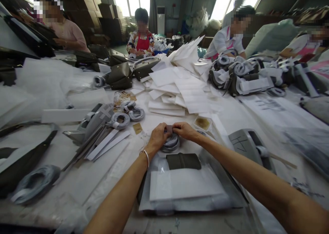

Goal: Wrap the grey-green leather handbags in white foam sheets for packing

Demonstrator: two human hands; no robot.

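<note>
Paper stack (180,90) beyond both hands' strap coil (171,143)

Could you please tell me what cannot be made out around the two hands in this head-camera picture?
- Head view: the small dark piece pinched between the left hand and right hand is mostly covered by the fingers.
- The wrapped strap coil under both hands is half hidden by them.
- The dark pouch sits in a clear bag; its lower part is covered by white paper.
- The gold tag is too small to read.
</note>
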